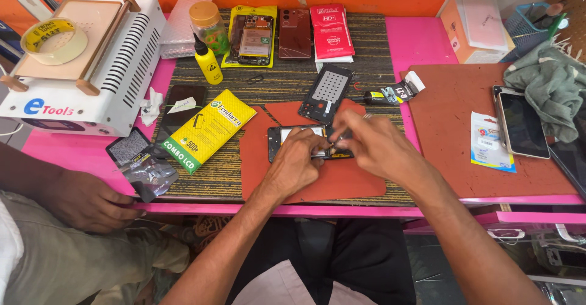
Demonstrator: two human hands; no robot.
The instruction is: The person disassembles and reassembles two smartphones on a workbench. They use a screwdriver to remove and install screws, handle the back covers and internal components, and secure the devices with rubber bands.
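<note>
An opened black phone (276, 143) lies flat on a red mat (354, 180) in front of me. My left hand (296, 161) rests on the phone's middle and holds it down. My right hand (369, 140) is pinched over the phone's right end, its fingertips closed on a small thin tool I can barely make out. A black back cover (326, 91) with a perforated grey patch lies just behind the phone.
A white machine (91, 55) with a tape roll stands at the left. Yellow packets (204, 128), a yellow bottle (207, 61), a jar, phone parts and red boxes lie behind. A phone (522, 122) and grey cloth sit right. Another person's hand (85, 201) rests at the left edge.
</note>
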